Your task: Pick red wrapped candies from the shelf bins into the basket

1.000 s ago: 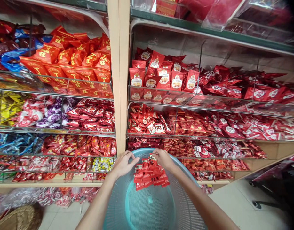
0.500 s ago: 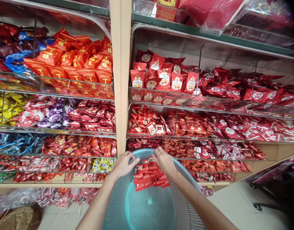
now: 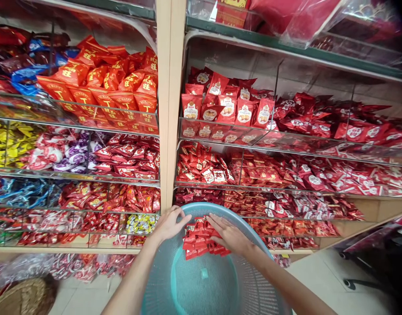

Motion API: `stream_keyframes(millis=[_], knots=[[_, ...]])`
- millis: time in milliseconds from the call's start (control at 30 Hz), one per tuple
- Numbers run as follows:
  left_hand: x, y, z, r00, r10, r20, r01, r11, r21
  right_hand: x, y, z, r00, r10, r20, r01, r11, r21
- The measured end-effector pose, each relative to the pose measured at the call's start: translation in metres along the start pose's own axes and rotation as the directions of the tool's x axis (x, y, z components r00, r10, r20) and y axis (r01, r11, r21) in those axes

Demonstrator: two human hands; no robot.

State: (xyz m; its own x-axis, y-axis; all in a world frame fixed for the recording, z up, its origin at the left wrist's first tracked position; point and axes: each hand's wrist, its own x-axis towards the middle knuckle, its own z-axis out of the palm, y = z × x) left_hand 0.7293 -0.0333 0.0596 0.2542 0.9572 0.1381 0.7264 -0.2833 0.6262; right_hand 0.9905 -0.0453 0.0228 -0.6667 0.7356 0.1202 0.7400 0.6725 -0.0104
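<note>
A blue plastic mesh basket (image 3: 204, 294) stands in front of me, tilted toward the shelves. Inside it, against its far wall, lies a cluster of small red candy packets (image 3: 197, 238) with dark characters and white print. My left hand (image 3: 169, 225) grips the basket's rim at the far left, thumb on the inner side and the fingers partly hidden. Over the right part of the packets, my right hand (image 3: 232, 236) lies with its fingers stretched out flat, touching them.
Shelves of clear bins hold many wrapped sweets, among them large orange-red bags (image 3: 122, 96), red biscuit packs (image 3: 227, 107) and yellow candies (image 3: 141, 224). A wooden post (image 3: 169, 109) divides the shelves. A woven basket (image 3: 26, 295) sits on the floor at lower left.
My right hand has shifted from the far edge of the packets down onto their right side, its fingers now flatter. The left hand stays at the rim.
</note>
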Motion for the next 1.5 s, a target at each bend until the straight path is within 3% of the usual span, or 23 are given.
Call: stream_keyframes(millis=[200,300,533,633,767,900,1000,1133,1267,1400,1500], knots=[[0.0,-0.001,0.001,1.0,-0.005,0.01,0.005,1.0,0.003,-0.002,-0.001,-0.002,0.999,-0.03,-0.015,0.03,0.999,-0.029],[0.0,-0.002,0.001,1.0,0.0,0.0,0.0,1.0,0.0,0.005,-0.008,-0.017,0.997,-0.041,-0.061,0.039,0.999,-0.031],[0.001,-0.003,0.002,1.0,0.013,-0.011,-0.013,1.0,0.002,0.052,-0.031,-0.104,0.937,-0.073,-0.342,0.054,0.996,-0.064],[0.0,-0.004,0.002,1.0,0.011,-0.01,-0.011,1.0,0.001,0.088,-0.03,-0.138,0.916,-0.024,-0.4,-0.04,0.988,-0.151],[0.0,-0.003,0.002,1.0,0.003,-0.009,-0.003,1.0,0.019,0.134,-0.022,-0.159,0.936,0.099,-0.337,-0.192,0.948,-0.254],[-0.001,-0.003,0.001,1.0,0.005,-0.014,-0.005,1.0,0.023,0.161,-0.017,-0.161,0.977,0.096,-0.192,-0.155,0.933,-0.325],[-0.002,-0.003,0.001,1.0,0.006,-0.014,-0.005,1.0,0.025,0.166,-0.014,-0.162,0.979,0.095,-0.179,-0.148,0.939,-0.309],[-0.002,-0.002,0.001,1.0,0.001,-0.013,-0.001,1.0,0.016,0.159,-0.004,-0.166,0.962,0.113,-0.248,-0.153,0.977,-0.148],[-0.002,-0.003,0.002,1.0,-0.002,-0.02,0.003,1.0,0.019,0.143,0.004,-0.172,0.896,0.178,-0.408,-0.084,0.968,0.237],[-0.002,-0.004,0.002,1.0,0.01,-0.021,-0.01,1.0,-0.005,0.11,-0.009,-0.171,0.832,0.315,-0.457,0.052,0.775,0.629],[-0.001,-0.005,0.002,1.0,-0.009,-0.01,0.009,1.0,-0.019,0.079,-0.028,-0.155,0.839,0.381,-0.388,0.09,0.606,0.79]])
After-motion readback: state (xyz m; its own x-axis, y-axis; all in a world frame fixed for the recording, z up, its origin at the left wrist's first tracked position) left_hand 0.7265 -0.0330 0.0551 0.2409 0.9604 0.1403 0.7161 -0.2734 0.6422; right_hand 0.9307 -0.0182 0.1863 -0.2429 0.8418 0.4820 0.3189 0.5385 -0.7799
